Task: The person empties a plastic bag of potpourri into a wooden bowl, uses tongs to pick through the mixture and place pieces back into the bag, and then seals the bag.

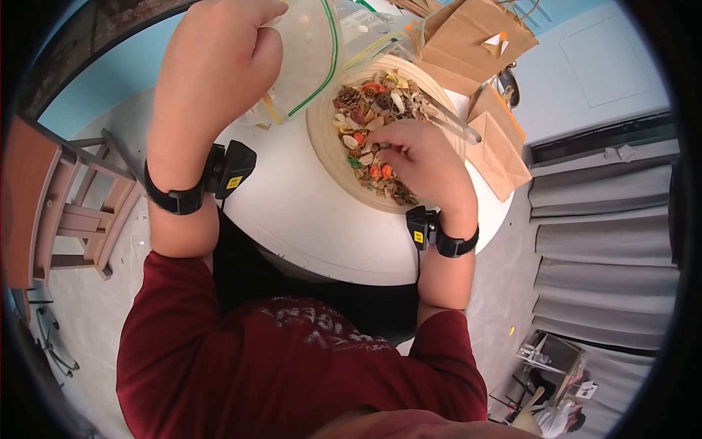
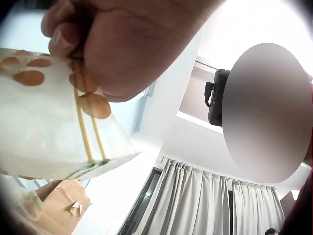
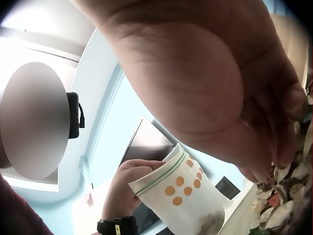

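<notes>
My left hand grips the upper edge of a translucent zip bag with a green seal line. In the left wrist view the bag shows orange dots and yellow stripes, the fingers curled at its edge. A round pale wooden bowl holds potpourri: dried petals, pine cones and orange pieces. Over its near right part is my right hand, fingers bent down into the pieces. In the right wrist view its fingertips reach the potpourri; I cannot tell whether they pinch any.
A metal utensil handle lies across the bowl's right rim. Brown paper bags stand behind and right of it on the round white table. Another clear bag lies at the back. A wooden chair is at left.
</notes>
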The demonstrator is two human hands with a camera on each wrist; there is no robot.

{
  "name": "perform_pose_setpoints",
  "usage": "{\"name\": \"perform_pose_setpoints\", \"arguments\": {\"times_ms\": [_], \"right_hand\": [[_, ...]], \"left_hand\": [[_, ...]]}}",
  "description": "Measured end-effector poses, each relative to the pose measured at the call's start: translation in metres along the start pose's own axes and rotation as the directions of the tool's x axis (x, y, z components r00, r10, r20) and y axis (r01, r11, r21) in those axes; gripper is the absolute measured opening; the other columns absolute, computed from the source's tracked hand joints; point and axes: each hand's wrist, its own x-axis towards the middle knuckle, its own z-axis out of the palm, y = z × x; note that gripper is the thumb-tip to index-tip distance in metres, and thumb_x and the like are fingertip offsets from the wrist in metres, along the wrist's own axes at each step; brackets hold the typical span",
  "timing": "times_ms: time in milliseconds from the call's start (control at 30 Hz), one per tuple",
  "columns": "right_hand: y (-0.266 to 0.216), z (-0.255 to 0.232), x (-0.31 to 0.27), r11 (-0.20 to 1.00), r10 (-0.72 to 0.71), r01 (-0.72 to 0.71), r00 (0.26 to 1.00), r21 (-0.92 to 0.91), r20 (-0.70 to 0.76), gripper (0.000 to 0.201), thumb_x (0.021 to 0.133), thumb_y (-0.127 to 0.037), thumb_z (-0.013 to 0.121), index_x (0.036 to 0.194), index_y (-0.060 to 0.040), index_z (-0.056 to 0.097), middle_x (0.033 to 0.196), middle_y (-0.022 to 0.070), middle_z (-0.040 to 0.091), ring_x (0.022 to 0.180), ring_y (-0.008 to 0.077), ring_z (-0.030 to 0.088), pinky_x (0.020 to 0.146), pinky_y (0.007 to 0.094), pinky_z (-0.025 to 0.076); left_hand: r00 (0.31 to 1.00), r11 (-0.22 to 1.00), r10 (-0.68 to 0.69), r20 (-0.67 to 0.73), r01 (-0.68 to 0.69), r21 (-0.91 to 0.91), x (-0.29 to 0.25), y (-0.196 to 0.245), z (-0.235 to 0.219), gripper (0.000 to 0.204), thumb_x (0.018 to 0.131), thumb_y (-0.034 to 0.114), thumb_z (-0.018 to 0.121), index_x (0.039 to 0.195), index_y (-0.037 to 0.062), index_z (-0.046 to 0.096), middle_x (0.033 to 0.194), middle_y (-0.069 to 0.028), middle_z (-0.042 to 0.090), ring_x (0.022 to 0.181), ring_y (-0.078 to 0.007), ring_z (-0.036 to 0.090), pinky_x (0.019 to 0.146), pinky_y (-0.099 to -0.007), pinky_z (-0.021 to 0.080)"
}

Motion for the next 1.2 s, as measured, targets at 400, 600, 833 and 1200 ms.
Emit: {"name": "perform_pose_setpoints", "arguments": {"times_ms": [400, 600, 833, 1200], "right_hand": [[-0.001, -0.008, -0.001, 0.978, 0.190, -0.157, 0.946, 0.140, -0.262, 0.010, 0.089, 0.001, 0.069, 0.096, 0.0002, 0.076, 0.087, 0.0115, 0.073, 0.076, 0.0216, 0.067, 0.070, 0.0313, 0.053], [-0.014, -0.005, 0.001, 0.894, 0.046, 0.104, 0.946, 0.437, -0.321, 0.016, 0.092, 0.004, 0.066, 0.104, -0.0013, 0.075, 0.090, 0.0061, 0.074, 0.077, 0.0153, 0.065, 0.068, 0.0277, 0.051], [-0.006, -0.009, 0.001, 0.996, 0.065, -0.050, 0.977, 0.078, -0.204, 0.023, 0.088, 0.006, 0.064, 0.108, 0.0004, 0.073, 0.111, 0.0165, 0.073, 0.093, 0.0256, 0.069, 0.077, 0.0328, 0.055], [0.010, 0.006, 0.009, 0.996, 0.040, -0.038, 0.999, -0.083, 0.018, 0.034, 0.086, 0.001, 0.066, 0.119, -0.0019, 0.068, 0.108, 0.0190, 0.070, 0.103, 0.0401, 0.067, 0.088, 0.0451, 0.054]], "left_hand": [[0.981, 0.980, 0.171, 0.096, -0.179, 0.088, -0.004, 0.010, 0.016, 0.025, 0.083, 0.000, 0.059, 0.103, -0.0021, 0.075, 0.093, -0.0205, 0.073, 0.085, -0.0384, 0.070, 0.077, -0.0435, 0.056], [0.942, 0.986, 0.117, 0.314, -0.148, 0.075, -0.010, 0.031, 0.034, 0.024, 0.082, -0.001, 0.059, 0.100, -0.0032, 0.074, 0.095, -0.0211, 0.073, 0.090, -0.0402, 0.069, 0.082, -0.0466, 0.055], [0.971, 0.983, 0.104, 0.215, -0.133, 0.124, -0.010, 0.021, 0.035, 0.026, 0.082, -0.001, 0.058, 0.101, -0.0032, 0.075, 0.094, -0.0217, 0.073, 0.086, -0.0407, 0.069, 0.079, -0.0471, 0.055], [0.984, 0.988, 0.143, 0.111, -0.149, 0.049, -0.001, 0.020, 0.018, 0.026, 0.082, 0.001, 0.059, 0.102, -0.0028, 0.076, 0.090, -0.0209, 0.072, 0.080, -0.0399, 0.069, 0.075, -0.0455, 0.054]]}}
